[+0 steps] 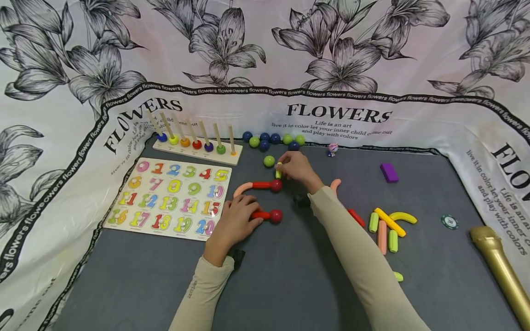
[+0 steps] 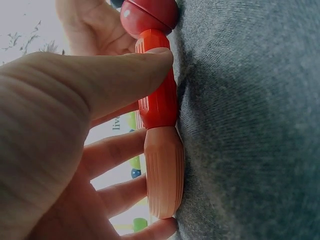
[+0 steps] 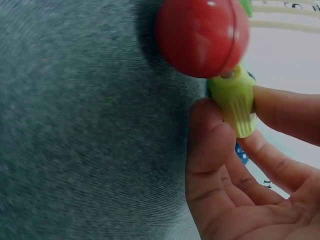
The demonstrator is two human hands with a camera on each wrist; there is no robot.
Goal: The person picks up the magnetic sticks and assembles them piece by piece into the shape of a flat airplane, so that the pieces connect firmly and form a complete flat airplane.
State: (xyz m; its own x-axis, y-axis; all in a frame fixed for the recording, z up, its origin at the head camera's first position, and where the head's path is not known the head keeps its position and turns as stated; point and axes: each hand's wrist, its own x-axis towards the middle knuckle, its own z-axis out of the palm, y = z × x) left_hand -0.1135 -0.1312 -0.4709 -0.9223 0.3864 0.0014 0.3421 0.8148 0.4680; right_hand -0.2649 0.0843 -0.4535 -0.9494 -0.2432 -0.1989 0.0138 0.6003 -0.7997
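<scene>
My left hand point(image 1: 237, 223) grips a red magnetic stick point(image 2: 162, 107), with the thumb across it. One end of that stick meets a red ball point(image 1: 276, 216); at the other end a salmon stick point(image 2: 165, 175) lies along the fingers. Farther back, a second red stick point(image 1: 261, 185) joins a curved salmon stick point(image 1: 242, 188) to another red ball point(image 1: 276, 185). Beside this ball my right hand point(image 1: 297, 166) pinches a short yellow-green stick point(image 3: 239, 112) between thumb and fingers. In the right wrist view its end is right at the red ball point(image 3: 202, 37).
A number puzzle board point(image 1: 188, 179) and a peg stand point(image 1: 198, 149) lie left. Blue and green balls point(image 1: 275, 138) line the back, with one green ball point(image 1: 269, 161) nearer. Loose sticks point(image 1: 382, 236), a purple block point(image 1: 389, 173), a chip point(image 1: 449, 221) and a gold microphone point(image 1: 501, 271) lie right.
</scene>
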